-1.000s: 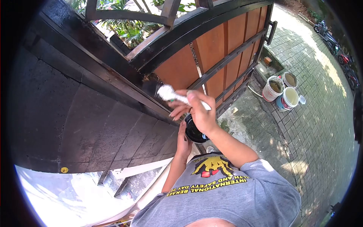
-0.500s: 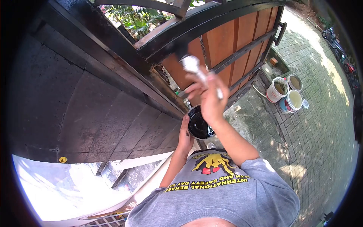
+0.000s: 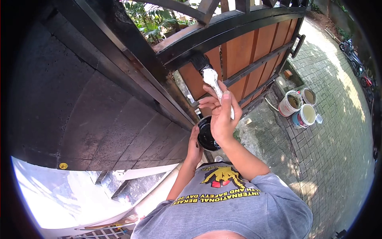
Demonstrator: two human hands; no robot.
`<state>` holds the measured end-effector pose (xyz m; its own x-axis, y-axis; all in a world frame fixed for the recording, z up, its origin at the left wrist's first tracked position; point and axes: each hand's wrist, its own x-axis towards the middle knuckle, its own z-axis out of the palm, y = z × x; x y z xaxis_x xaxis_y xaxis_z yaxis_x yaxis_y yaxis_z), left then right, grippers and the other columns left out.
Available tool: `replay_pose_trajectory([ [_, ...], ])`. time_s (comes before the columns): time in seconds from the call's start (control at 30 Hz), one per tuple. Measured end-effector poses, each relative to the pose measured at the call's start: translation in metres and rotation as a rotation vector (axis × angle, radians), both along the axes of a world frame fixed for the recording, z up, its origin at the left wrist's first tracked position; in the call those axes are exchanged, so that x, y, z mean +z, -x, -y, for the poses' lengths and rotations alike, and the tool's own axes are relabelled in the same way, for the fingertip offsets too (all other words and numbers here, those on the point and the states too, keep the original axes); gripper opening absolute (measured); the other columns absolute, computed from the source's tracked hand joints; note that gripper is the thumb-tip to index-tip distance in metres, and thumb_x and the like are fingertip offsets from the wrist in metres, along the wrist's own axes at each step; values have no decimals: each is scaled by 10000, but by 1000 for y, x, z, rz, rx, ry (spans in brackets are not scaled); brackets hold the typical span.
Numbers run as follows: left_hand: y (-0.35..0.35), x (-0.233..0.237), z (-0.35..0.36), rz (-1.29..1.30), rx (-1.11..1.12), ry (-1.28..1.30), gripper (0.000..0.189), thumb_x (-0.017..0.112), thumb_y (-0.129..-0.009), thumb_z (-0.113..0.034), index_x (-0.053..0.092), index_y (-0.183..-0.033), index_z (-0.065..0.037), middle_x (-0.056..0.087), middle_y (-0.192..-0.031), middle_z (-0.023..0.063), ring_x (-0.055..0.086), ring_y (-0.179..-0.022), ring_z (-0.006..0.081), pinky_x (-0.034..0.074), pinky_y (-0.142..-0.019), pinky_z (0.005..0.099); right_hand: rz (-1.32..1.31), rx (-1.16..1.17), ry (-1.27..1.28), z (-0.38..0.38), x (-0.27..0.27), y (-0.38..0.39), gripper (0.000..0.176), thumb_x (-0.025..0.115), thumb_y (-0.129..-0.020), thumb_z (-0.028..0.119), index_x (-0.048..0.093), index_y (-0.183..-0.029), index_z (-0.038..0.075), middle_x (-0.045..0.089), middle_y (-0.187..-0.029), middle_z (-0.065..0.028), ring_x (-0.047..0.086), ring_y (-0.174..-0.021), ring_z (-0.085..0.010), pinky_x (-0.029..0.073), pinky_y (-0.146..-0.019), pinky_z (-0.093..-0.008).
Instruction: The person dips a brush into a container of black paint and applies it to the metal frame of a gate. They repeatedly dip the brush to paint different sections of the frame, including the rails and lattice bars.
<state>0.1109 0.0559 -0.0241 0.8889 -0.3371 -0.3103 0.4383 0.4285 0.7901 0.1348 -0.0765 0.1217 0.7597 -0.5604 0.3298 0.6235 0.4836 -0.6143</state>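
My right hand (image 3: 223,115) grips the white handle of a paintbrush (image 3: 211,75). The brush's dark bristles touch the lower edge of the gate's curved black rail (image 3: 234,24), above an orange-brown panel (image 3: 205,73). My left hand (image 3: 194,145) is wrapped round the side of a can of black paint (image 3: 206,134), which it holds in front of my chest. My right wrist and hand partly cover the can's opening. The far fingers of my left hand are hidden behind the can.
A large dark panel (image 3: 91,115) fills the left side, close to my left arm. Several buckets (image 3: 289,104) stand on the paving (image 3: 334,151) to the right. Motorbikes (image 3: 352,59) are parked at the far right, and plants (image 3: 149,24) show behind the gate.
The paintbrush, blurred before, is now sharp and lies against the rail's lower edge. The view has shifted slightly. My left hand keeps holding the can.
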Motion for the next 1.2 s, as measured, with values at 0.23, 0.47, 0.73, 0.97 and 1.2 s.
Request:
replay_pose_trajectory([
  [0.23,-2,10,3,27,-31,-39,519,393,-1128,-425,442,-1531,-102,533,-1511,87,508,-1398,212,381,-1178,406,-81,-9,22,1,3,2,509,406,-1142,312,521,-1430,-92,692,-1194,-306,764,-846,-286,640,-736,-378],
  [0.47,1,-9,4,-27,-118,22,525,362,-1142,-362,342,-1593,-93,494,-1540,84,488,-1414,188,386,-1181,374,11,153,115,-6,2,14,544,459,-1127,310,483,-1438,-135,685,-1190,-322,761,-839,-313,635,-762,-404],
  [0.73,18,-18,6,-89,-9,-12,494,389,-1122,-397,459,-1486,-71,589,-1431,122,585,-1301,277,459,-1120,470,159,192,156,4,-9,7,440,524,-1102,194,533,-1427,-103,708,-1182,-259,757,-873,-237,630,-753,-338],
  [0.97,33,18,14,-60,98,16,492,443,-1118,-427,479,-1501,-120,568,-1484,38,532,-1382,193,393,-1177,396,210,-33,590,21,-5,-1,354,644,-962,-6,692,-1311,-32,751,-1088,-163,743,-861,-162,601,-776,-288],
  [1.2,57,36,9,-96,194,42,502,456,-1090,-474,559,-1437,-126,642,-1408,56,595,-1310,232,450,-1118,454,216,-209,630,43,0,-9,225,793,-911,139,787,-1097,12,690,-887,-115,675,-707,-162,521,-639,-287],
])
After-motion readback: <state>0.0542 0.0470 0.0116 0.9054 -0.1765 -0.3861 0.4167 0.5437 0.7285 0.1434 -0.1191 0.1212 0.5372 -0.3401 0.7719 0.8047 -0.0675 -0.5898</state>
